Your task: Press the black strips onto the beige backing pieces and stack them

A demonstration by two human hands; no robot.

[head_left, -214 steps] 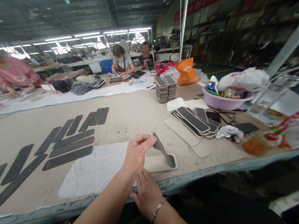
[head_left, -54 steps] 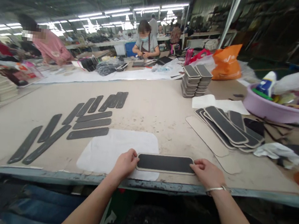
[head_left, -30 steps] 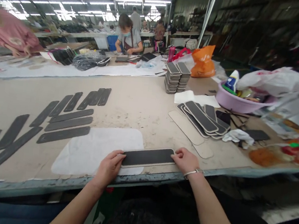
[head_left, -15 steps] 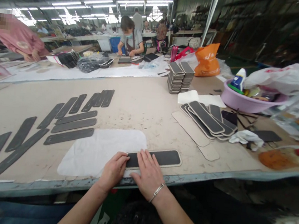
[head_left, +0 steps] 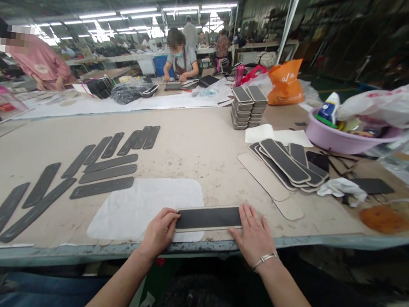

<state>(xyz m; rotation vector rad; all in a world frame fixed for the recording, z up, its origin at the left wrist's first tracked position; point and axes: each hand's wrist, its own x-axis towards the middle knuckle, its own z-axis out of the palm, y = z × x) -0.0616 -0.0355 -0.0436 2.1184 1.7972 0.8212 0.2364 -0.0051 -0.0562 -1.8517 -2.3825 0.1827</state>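
A long dark grey panel with a pale border (head_left: 209, 218) lies near the table's front edge, its left end over a white sheet (head_left: 135, 205). My left hand (head_left: 161, 230) grips the panel's left end, fingers bent together. Flat on the right end rests my right hand (head_left: 254, 233), fingers stretched out and covering that end. To the left, several loose dark grey strips (head_left: 103, 187) lie on the tabletop. A loose pile of pale-bordered panels (head_left: 284, 162) is to the right of the sheet.
Two neat stacks of panels (head_left: 241, 109) stand farther back, near an orange bag (head_left: 285, 84). A purple basin (head_left: 346, 139) holds bottles and bags at the right. A crumpled white cloth (head_left: 343, 188) lies near it. Co-workers (head_left: 181, 59) work across the table.
My right hand has slid right along the panel, from near its left part to its right end. My left hand stays at the left end. The view has shifted slightly.
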